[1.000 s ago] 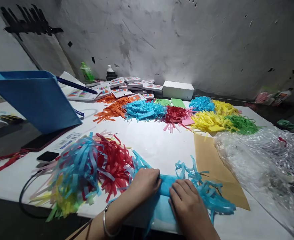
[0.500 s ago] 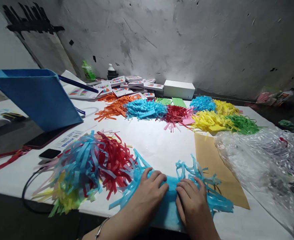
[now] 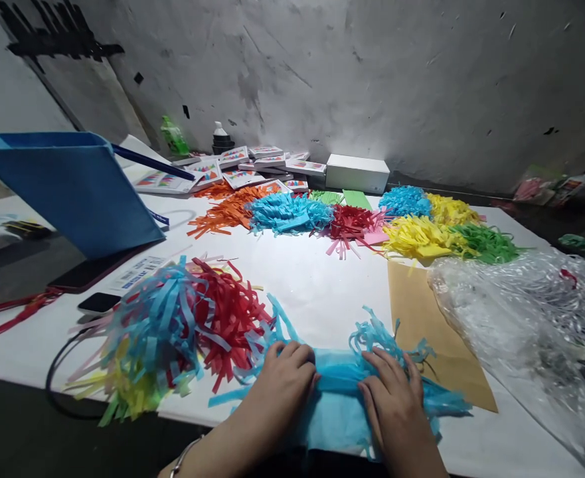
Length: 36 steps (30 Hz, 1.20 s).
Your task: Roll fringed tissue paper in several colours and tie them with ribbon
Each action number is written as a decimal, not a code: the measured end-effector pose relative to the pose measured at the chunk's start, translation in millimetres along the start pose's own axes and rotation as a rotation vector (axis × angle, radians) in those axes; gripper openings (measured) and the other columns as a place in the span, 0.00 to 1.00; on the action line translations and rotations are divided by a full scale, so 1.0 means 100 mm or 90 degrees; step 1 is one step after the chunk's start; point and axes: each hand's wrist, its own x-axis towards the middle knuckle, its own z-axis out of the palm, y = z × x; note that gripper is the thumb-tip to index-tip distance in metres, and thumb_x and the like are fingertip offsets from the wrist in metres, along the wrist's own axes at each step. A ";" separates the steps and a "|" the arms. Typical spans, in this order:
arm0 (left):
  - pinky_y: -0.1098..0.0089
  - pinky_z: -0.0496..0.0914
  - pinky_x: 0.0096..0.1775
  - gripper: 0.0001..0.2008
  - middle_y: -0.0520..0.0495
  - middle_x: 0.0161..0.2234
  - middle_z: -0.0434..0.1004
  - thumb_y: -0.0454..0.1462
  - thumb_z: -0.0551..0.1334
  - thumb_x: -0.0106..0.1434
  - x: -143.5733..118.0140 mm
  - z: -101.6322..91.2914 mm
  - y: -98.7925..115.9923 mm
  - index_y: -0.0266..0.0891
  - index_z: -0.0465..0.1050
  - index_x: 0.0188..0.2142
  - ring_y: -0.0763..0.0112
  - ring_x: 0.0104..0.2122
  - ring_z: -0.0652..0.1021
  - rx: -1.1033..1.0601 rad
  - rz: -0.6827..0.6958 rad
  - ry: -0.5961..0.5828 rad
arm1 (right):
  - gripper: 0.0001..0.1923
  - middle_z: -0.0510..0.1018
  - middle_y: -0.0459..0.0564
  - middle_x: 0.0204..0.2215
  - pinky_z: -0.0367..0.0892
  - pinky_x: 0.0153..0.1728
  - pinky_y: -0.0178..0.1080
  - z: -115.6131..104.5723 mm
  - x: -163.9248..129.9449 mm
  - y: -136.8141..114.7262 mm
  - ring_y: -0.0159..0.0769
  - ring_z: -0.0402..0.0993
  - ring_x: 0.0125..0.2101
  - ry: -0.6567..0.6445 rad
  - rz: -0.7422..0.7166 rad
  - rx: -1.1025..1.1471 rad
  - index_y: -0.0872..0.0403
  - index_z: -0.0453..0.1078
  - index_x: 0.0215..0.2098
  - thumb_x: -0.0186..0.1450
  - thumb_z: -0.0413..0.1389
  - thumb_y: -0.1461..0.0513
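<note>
A sheet of blue tissue paper (image 3: 338,418) lies at the table's near edge, its left and right ends cut into fringe strips. A narrow gathered fold runs across its middle. My left hand (image 3: 286,378) presses on this fold from the left, fingers curled over it and thumb side inward. Over the right part of the fold, my right hand (image 3: 396,397) has its fingers bent, with the thumb against the paper. Some fringe spreads out past both hands. Just left of my left hand is a red tissue tassel (image 3: 232,312), beside a light blue tassel (image 3: 160,318).
Several coloured tassel bundles, such as a yellow bundle (image 3: 416,238), line the back. At the right are brown paper (image 3: 414,312) and a plastic bag (image 3: 511,332) of silvery string. A blue box-shaped holder (image 3: 73,192) stands left. Flat boxes and a white box (image 3: 356,172) sit behind.
My hands have moved apart, the left one to the left and the right one slightly right. More of the folded blue paper shows between them. The view has shifted a little.
</note>
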 end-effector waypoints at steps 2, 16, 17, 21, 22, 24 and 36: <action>0.53 0.64 0.45 0.11 0.44 0.39 0.79 0.33 0.59 0.70 0.09 -0.05 0.05 0.39 0.78 0.32 0.57 0.41 0.75 0.041 -0.068 -0.046 | 0.15 0.80 0.51 0.45 0.48 0.61 0.60 0.06 0.06 -0.02 0.47 0.72 0.52 0.000 0.066 -0.020 0.51 0.67 0.29 0.73 0.47 0.65; 0.45 0.63 0.50 0.06 0.41 0.43 0.78 0.36 0.67 0.63 0.13 0.01 0.05 0.37 0.78 0.39 0.52 0.44 0.75 0.027 -0.082 0.030 | 0.19 0.73 0.45 0.25 0.53 0.54 0.48 0.09 0.28 -0.15 0.37 0.68 0.32 -0.036 -0.155 -0.019 0.53 0.69 0.28 0.73 0.44 0.69; 0.44 0.61 0.52 0.10 0.41 0.45 0.78 0.36 0.69 0.61 0.11 0.03 0.04 0.39 0.76 0.43 0.53 0.45 0.75 0.009 -0.049 0.081 | 0.18 0.73 0.45 0.25 0.54 0.53 0.48 0.10 0.27 -0.15 0.36 0.67 0.31 -0.029 -0.144 -0.013 0.53 0.68 0.28 0.73 0.45 0.69; 0.47 0.52 0.60 0.06 0.49 0.44 0.77 0.31 0.66 0.64 0.05 0.12 0.02 0.43 0.73 0.38 0.60 0.47 0.73 -0.026 0.101 0.226 | 0.12 0.77 0.48 0.32 0.53 0.53 0.48 0.07 0.25 -0.20 0.38 0.70 0.36 -0.011 -0.101 0.035 0.54 0.72 0.37 0.74 0.48 0.64; 0.49 0.51 0.60 0.06 0.50 0.42 0.77 0.30 0.64 0.66 0.06 0.14 0.02 0.42 0.72 0.35 0.62 0.46 0.73 -0.028 0.120 0.242 | 0.13 0.78 0.49 0.34 0.52 0.53 0.48 0.07 0.25 -0.22 0.38 0.70 0.37 -0.009 -0.107 0.031 0.54 0.72 0.39 0.75 0.46 0.63; 0.53 0.52 0.60 0.07 0.51 0.39 0.77 0.29 0.61 0.68 0.07 0.16 0.03 0.41 0.71 0.34 0.65 0.43 0.73 -0.033 0.147 0.253 | 0.18 0.78 0.49 0.33 0.53 0.52 0.48 0.07 0.23 -0.24 0.38 0.69 0.36 0.000 -0.127 0.010 0.54 0.72 0.39 0.76 0.41 0.65; 0.56 0.57 0.50 0.05 0.51 0.39 0.78 0.31 0.65 0.65 -0.09 0.19 0.00 0.41 0.74 0.33 0.63 0.41 0.73 -0.064 0.091 0.146 | 0.17 0.78 0.49 0.38 0.54 0.60 0.49 -0.03 -0.05 -0.04 0.39 0.72 0.44 0.032 -0.047 0.048 0.52 0.71 0.34 0.75 0.44 0.63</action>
